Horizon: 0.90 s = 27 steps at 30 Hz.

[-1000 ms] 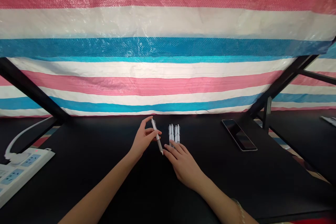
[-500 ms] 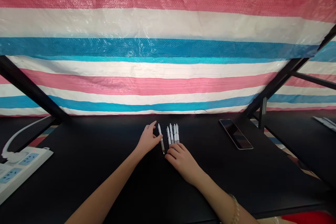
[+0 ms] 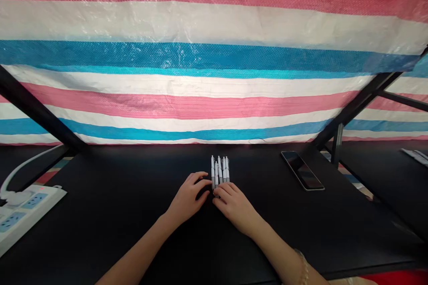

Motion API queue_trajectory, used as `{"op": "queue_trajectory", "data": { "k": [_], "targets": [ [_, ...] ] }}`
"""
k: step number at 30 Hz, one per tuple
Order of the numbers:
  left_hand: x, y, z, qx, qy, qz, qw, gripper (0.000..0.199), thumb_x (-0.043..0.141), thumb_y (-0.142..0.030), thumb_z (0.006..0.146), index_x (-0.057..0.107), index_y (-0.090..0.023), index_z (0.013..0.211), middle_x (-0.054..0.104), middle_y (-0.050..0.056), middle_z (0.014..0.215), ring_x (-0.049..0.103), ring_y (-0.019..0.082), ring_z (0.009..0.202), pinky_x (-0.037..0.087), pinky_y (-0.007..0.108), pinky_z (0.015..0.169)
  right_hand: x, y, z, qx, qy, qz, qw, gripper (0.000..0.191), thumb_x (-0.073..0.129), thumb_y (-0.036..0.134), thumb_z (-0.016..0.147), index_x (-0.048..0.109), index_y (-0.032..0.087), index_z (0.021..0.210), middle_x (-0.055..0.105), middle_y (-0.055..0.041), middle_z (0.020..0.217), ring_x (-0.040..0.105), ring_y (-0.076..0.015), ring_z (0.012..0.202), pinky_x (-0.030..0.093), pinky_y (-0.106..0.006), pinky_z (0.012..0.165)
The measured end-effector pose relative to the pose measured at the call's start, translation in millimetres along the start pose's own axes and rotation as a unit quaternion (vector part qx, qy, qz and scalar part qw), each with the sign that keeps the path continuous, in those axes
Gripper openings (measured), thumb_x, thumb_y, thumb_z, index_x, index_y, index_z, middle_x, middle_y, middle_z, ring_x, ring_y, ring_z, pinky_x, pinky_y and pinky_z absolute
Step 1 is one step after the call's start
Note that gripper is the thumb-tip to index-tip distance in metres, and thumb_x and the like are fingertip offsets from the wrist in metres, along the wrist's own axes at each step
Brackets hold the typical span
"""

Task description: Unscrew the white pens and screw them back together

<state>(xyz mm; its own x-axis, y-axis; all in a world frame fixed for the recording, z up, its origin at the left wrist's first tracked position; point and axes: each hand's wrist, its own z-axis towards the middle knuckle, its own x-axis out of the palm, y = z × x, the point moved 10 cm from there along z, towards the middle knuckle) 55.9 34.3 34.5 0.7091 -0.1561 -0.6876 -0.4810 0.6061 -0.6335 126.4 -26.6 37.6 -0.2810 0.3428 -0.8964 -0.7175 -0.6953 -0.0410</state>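
Several white retractable pens lie side by side in a tight parallel group on the black table, their tips pointing towards me. My left hand rests just left of the group, fingers lightly curled, fingertips at or touching the nearest pen. My right hand lies at the lower right of the group, its fingertips against the pens' lower ends and hiding them. Neither hand grips a pen, as far as I can see.
A black smartphone lies on the table to the right. A white power strip with a plugged-in white cable sits at the left edge. A striped tarpaulin hangs behind the table, with dark diagonal bars at both sides.
The loose pen beside my left hand has moved against the group, which now lies tighter. My left hand has shifted down and curled, and my right hand has stayed close to the pens.
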Motion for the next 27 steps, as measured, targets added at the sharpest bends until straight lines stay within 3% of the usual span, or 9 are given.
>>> {"op": "queue_trajectory", "data": {
  "k": [2,11,27],
  "targets": [
    [7.1,-6,-1,0.033,0.029,0.040,0.998,0.030,0.051,-0.013,0.081,0.063,-0.024,0.107,0.058,0.007,0.116,0.050,0.025,0.111,0.043,0.044,0.094,-1,-1,0,-0.001,-0.003,-0.003,1.000,0.015,0.046,0.011,0.089,0.059,0.016,0.084,0.059,-0.0057,0.093,0.050,-0.0184,0.095,0.041,-0.034,0.086],
    [27.6,-17,-7,0.092,0.107,0.095,0.985,0.045,0.049,-0.013,0.083,0.046,-0.023,0.127,0.048,0.008,0.135,0.040,0.026,0.125,0.038,0.045,0.100,-2,1,0,-0.010,0.007,-0.009,1.000,0.011,0.049,0.011,0.088,0.058,0.014,0.082,0.060,-0.0055,0.092,0.052,-0.0182,0.093,0.042,-0.032,0.083],
    [13.9,-1,-4,0.077,0.075,0.106,0.988,0.037,0.047,-0.012,0.086,0.054,-0.021,0.122,0.051,0.010,0.130,0.049,0.025,0.118,0.043,0.043,0.098,4,1,-1,-0.008,0.061,-0.011,0.998,0.013,0.045,0.009,0.089,0.056,0.016,0.083,0.060,-0.0039,0.089,0.051,-0.0163,0.086,0.040,-0.031,0.081]
  ]
}}
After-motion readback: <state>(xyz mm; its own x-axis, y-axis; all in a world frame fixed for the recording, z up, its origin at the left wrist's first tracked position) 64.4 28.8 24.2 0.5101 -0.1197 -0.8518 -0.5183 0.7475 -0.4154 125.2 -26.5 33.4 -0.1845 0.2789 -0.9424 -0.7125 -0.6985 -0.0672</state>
